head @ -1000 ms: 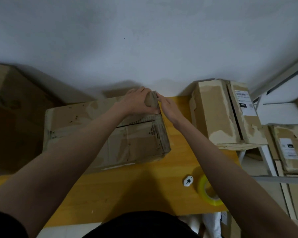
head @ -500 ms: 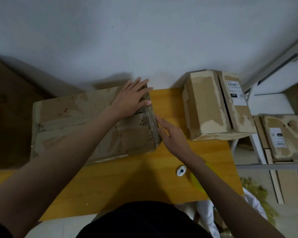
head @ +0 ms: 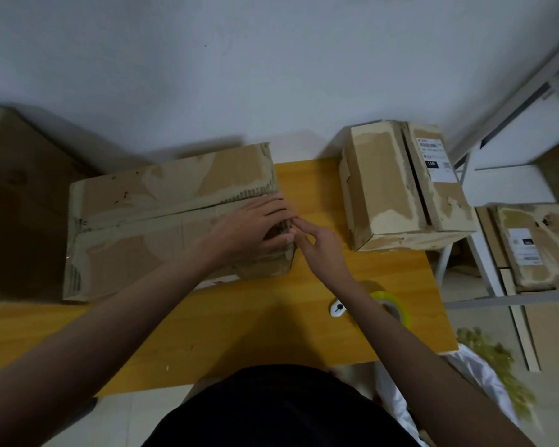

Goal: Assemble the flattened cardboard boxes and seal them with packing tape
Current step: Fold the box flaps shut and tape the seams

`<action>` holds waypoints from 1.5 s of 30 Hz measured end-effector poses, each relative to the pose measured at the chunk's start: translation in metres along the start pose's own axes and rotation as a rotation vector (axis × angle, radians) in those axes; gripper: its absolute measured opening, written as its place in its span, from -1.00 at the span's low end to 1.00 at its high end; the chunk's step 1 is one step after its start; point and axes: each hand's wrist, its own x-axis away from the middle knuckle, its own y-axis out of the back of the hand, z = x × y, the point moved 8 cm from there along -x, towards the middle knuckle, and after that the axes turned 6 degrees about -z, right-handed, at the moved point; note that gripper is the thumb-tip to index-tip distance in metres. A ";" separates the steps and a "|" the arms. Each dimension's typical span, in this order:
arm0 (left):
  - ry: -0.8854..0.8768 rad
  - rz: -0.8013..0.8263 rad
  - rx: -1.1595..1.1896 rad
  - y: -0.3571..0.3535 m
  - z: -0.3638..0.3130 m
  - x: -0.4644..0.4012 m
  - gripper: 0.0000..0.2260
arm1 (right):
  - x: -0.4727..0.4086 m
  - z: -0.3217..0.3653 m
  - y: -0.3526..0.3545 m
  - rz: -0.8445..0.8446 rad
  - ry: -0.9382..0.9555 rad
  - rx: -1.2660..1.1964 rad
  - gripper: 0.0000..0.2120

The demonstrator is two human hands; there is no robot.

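Left hand [head: 252, 230] lies flat on the long cardboard box [head: 162, 221]; the right hand [head: 320, 245], loosely open, apparently fingers its end flap, which could spring open untaped.

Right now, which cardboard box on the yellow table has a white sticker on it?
The smaller brown cardboard box at the right, with a white label. The long box under both hands has none.

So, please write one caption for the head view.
Both hands press the right end of a long brown cardboard box.
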 end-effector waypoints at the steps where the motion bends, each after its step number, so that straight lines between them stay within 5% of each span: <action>1: 0.008 0.026 -0.004 -0.001 -0.001 0.000 -0.44 | 0.001 -0.002 0.003 -0.029 -0.010 -0.018 -0.65; 7: 0.145 0.118 -0.066 -0.005 -0.003 0.004 -0.40 | 0.012 -0.025 0.014 -0.071 -0.177 -0.243 -0.91; 14: 0.109 0.072 -0.052 -0.011 -0.024 0.007 -0.61 | 0.020 -0.035 0.013 -0.051 -0.216 -0.325 -0.92; 29: 0.175 0.245 0.139 -0.018 -0.011 0.007 -0.49 | 0.010 -0.018 0.011 -0.119 -0.014 -0.009 -0.89; 33: 0.147 0.223 0.200 -0.014 -0.010 0.005 -0.75 | 0.016 -0.023 0.013 -0.152 -0.042 -0.053 -0.91; 39: 0.161 0.135 0.189 -0.020 -0.014 0.007 -0.75 | 0.024 -0.017 0.014 -0.126 0.073 -0.016 -0.87; 45: 0.191 0.004 0.201 -0.012 -0.024 0.006 -0.83 | 0.016 -0.022 0.028 -0.137 -0.069 -0.112 -0.74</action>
